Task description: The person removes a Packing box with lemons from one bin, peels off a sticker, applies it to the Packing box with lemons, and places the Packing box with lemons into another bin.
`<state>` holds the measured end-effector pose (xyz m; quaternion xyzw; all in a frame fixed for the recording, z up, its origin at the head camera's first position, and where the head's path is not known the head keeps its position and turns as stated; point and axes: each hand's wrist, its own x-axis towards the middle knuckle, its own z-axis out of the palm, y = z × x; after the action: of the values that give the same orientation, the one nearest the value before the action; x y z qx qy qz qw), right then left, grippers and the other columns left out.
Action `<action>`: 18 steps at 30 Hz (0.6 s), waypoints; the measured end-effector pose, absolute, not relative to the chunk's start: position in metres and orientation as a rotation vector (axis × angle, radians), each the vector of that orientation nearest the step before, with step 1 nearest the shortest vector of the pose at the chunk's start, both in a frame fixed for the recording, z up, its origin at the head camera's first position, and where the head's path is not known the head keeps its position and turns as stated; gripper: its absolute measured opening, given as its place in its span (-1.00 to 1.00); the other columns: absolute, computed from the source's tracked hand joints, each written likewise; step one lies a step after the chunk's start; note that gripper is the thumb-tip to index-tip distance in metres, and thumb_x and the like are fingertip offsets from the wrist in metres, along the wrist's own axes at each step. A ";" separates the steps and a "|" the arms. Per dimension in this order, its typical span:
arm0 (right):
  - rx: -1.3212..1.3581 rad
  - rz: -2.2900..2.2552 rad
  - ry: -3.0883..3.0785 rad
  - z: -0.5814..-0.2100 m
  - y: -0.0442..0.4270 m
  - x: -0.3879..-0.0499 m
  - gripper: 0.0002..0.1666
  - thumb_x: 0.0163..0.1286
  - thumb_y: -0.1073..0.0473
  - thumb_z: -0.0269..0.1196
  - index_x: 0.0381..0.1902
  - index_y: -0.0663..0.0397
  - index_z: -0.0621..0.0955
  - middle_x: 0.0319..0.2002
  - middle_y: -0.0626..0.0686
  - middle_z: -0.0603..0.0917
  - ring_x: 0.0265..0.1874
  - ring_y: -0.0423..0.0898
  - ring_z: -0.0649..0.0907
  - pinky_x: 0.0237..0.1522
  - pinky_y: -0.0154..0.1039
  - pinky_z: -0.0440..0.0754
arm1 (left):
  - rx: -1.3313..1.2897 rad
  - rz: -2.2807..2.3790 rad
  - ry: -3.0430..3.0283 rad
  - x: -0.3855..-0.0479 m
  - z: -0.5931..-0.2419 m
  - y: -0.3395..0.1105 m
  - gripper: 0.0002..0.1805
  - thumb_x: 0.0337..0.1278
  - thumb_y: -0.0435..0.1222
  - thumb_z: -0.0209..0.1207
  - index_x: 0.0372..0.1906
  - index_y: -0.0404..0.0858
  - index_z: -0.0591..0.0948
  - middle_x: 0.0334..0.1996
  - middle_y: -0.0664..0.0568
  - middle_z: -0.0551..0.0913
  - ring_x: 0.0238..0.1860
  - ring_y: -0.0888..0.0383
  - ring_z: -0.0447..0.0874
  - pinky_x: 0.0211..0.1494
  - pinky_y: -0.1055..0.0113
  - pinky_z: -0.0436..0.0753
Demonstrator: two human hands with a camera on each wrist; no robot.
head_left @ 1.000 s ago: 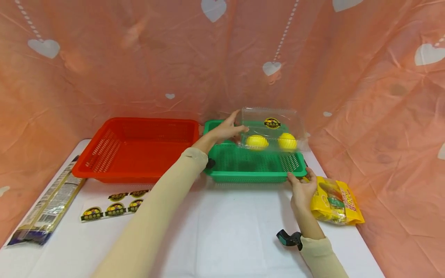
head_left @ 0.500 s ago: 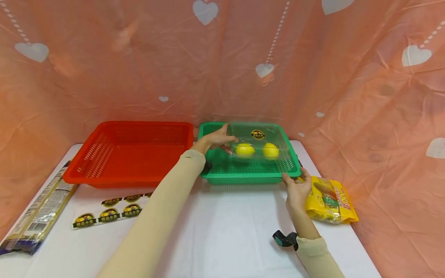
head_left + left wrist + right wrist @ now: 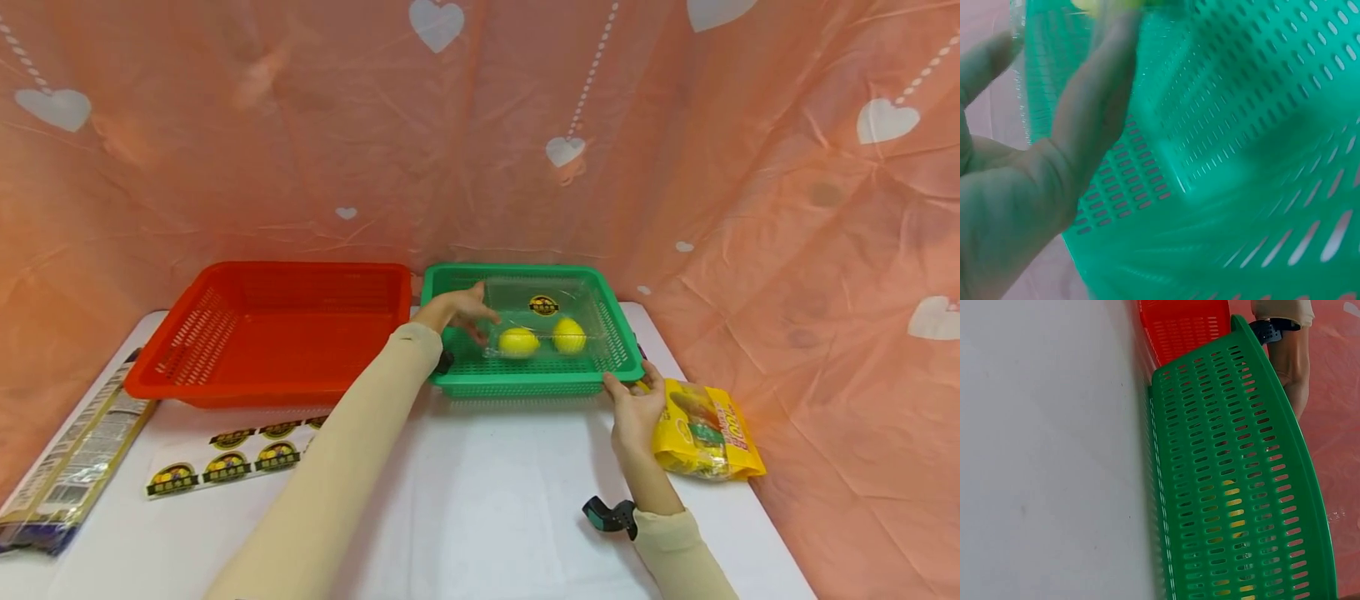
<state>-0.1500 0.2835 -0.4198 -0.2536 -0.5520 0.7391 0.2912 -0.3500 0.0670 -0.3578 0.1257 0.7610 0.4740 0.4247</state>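
A clear plastic fruit box [image 3: 585,304] with two yellow lemons [image 3: 519,342] and a dark round label [image 3: 543,305] is inside the green basket [image 3: 540,379], tilted or flat I cannot tell. My left hand [image 3: 461,312] holds the box by its left end, thumb and fingers spread about the edge. In the left wrist view, that hand [image 3: 1029,169] reaches over the basket's slotted wall, with the box only partly seen at the top. At the front right corner, my right hand [image 3: 637,408] grips the basket's rim. Yellow shows through the slots in the right wrist view.
A red basket [image 3: 281,388] stands left of the green one. In front of it lies a sheet of round labels [image 3: 225,467]. Long packaging [image 3: 82,458] lies at the far left, and a yellow bag [image 3: 708,433] at the right edge. A pink curtain hangs behind.
My left hand has lowered the clear box from above the green basket's back down into it. My right hand has stayed at the basket's corner. The head view has shifted slightly.
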 end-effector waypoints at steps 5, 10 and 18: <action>-0.677 1.972 -1.468 -0.421 0.283 -0.151 -0.18 0.28 0.61 0.21 0.42 0.28 0.17 -0.01 0.02 0.22 -0.30 -0.24 0.52 -0.24 -0.49 0.66 | 0.256 1.185 1.893 -0.347 -0.355 0.069 0.05 0.47 -0.36 0.05 0.53 0.00 -0.56 0.57 -0.02 -0.55 0.16 -0.29 0.56 0.19 0.02 0.59; -0.676 1.979 -1.471 -0.421 0.281 -0.152 -0.17 0.28 0.61 0.22 0.43 0.28 0.16 -0.01 0.02 0.21 -0.27 -0.24 0.52 -0.24 -0.49 0.66 | 0.212 1.261 1.957 -0.348 -0.354 0.066 0.00 0.45 -0.26 0.10 0.58 -0.11 -0.40 0.60 -0.08 -0.37 0.38 -0.36 0.28 0.25 -0.08 0.52; -0.662 1.974 -1.452 -0.418 0.282 -0.150 -0.18 0.27 0.62 0.20 0.42 0.33 0.16 -0.02 0.04 0.21 -0.33 -0.25 0.53 -0.29 -0.49 0.66 | 0.221 1.460 2.009 -0.351 -0.332 0.067 -0.06 0.40 -0.15 0.15 0.61 -0.10 -0.19 0.59 -0.11 -0.13 0.52 -0.24 -0.02 0.39 -0.20 0.31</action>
<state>-0.1503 0.2820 -0.4185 -0.2489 -0.5462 0.7426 0.2971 -0.3508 0.0673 -0.3315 0.0840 0.7638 0.5551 0.3185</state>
